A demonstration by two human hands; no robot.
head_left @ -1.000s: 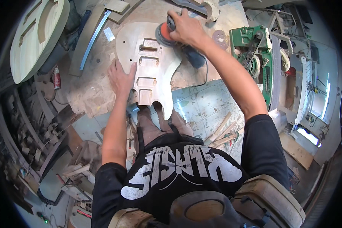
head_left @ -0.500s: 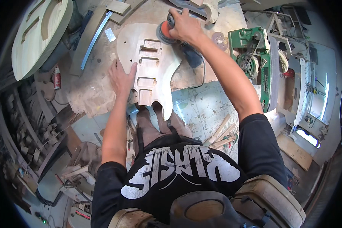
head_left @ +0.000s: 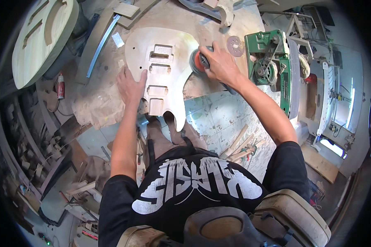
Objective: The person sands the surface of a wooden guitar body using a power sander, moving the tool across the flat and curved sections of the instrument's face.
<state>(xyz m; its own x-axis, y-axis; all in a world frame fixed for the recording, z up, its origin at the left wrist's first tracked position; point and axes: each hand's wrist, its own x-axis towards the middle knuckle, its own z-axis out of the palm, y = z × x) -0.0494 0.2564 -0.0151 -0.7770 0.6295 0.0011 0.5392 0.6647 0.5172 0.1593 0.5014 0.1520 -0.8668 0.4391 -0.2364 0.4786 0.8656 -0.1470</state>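
A pale wooden guitar body, with routed cavities and two small holes, lies on a worn worktable in front of me. My left hand is closed around its left edge, fingertips resting beside it. My right hand grips an orbital sander with a red and dark body, set against the body's right curved edge; its dark rear part sticks out under my wrist. A small perforated round disc lies just beyond my right hand.
Another guitar body stands at the upper left, near a spray can. A steel straightedge and wood offcuts lie on the table's back left. A green belt-driven machine stands at the right. Wood scraps litter the tiled floor.
My right hand and the sander have moved right and down, from the guitar body's upper right to its right curved edge. My left hand stays on the left edge.
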